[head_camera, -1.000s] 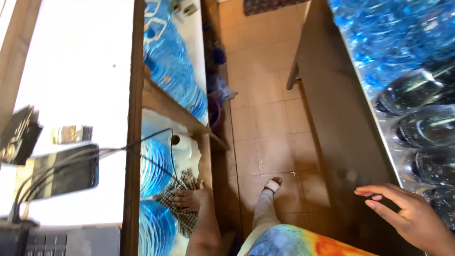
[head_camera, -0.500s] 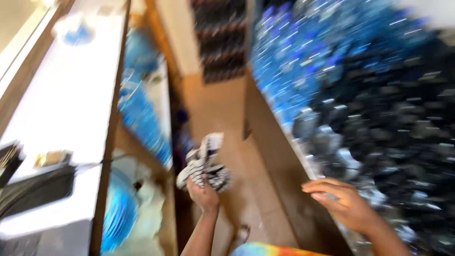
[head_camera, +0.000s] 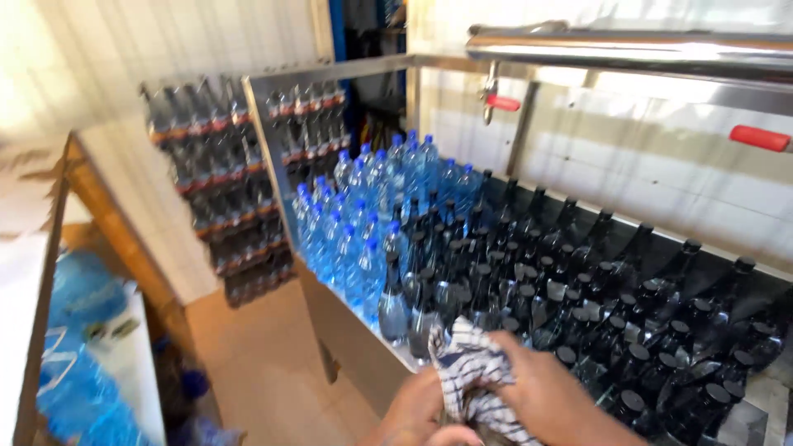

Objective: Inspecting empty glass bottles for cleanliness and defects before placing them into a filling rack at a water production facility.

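Gripping a checked cloth [head_camera: 467,363] between both hands, I have my right hand [head_camera: 549,396] closed over its upper folds and my left hand [head_camera: 417,413] bunched around its lower end — the fabric sits low in view, just at the near edge of a metal trough [head_camera: 347,339]. Dark bottles with black caps [head_camera: 578,289] crowd that trough beside the cloth; blue-capped clear bottles [head_camera: 363,223] stand farther back. A steel pipe [head_camera: 628,45] with red-handled taps [head_camera: 760,138] runs overhead.
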